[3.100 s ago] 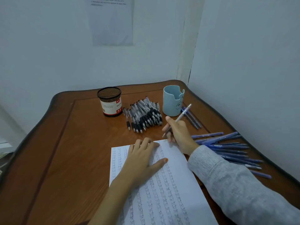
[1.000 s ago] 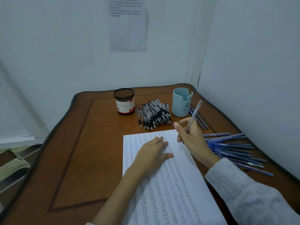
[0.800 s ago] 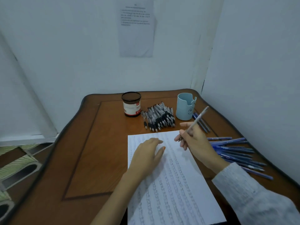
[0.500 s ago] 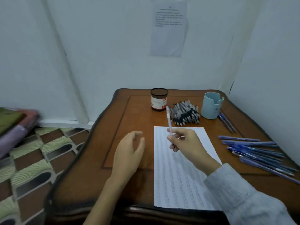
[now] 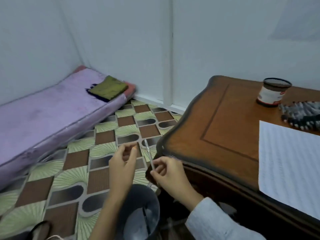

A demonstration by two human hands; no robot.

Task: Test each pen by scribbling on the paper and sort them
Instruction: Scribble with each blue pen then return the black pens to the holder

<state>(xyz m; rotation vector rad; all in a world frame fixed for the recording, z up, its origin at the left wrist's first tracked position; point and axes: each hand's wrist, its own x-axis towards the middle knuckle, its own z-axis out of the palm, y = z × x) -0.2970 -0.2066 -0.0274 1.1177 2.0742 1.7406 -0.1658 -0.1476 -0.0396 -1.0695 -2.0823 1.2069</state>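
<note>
Right hand (image 5: pixel 168 174): the grip is clamped on a thin clear pen (image 5: pixel 149 154), pinched near its lower end between thumb and fingertips, off the near-left corner of the tabletop (image 5: pixel 225 129).
Left hand (image 5: pixel 123 161): the grip is apart, fingers loosely curled and holding nothing, just beside the pen without touching it.
Pen in hand: nearly upright, over the patterned floor (image 5: pixel 72 179), above and a little beyond the bin (image 5: pixel 138 191).
Bin: dark, on the floor by the table leg, with a pale liner and at least one dark pen (image 5: pixel 146 220) already inside.
On the tabletop: the paper (image 5: pixel 290 167) carries rows of scribble down its visible length; a pile of black pens (image 5: pixel 301 116) lies behind it, beside a mesh cup (image 5: pixel 273 92).
Done, as I read it: this pen has had its turn on the paper, and I take it for a reject bound for the bin.
Left to do: drop it; I cannot tell whether the black pile is tested or waiting, so the remaining count is open. The table's right side is out of view.
Progress: somewhere in the middle, judging by the full paper and the sparse bin.
</note>
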